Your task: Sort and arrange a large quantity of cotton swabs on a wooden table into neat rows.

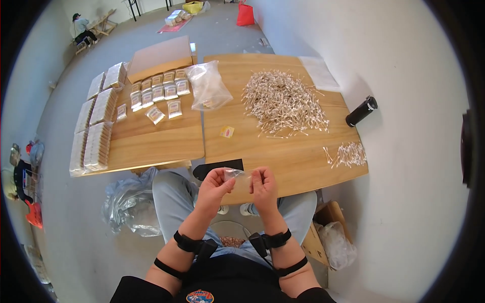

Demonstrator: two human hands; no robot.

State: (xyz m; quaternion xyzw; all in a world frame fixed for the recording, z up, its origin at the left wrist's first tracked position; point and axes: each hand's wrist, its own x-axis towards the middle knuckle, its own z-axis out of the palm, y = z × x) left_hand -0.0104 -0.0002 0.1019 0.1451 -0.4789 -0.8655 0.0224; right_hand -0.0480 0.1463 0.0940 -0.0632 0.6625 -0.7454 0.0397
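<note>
Head view: left hand and right hand both pinched a small clear plastic bag, held between them just above the near edge of the table. Cotton swab pile lay farther back; filled packets at left.

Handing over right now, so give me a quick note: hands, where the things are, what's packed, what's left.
Left hand and right hand: both pinch one small clear bag over the near table edge; it looks empty.
Loose cotton swabs: big heap mid-table; small bunch near right.
Done: filled packets in rows on the left table, stacked bundles at its left edge.
Left: the heap remains unpacked.
</note>
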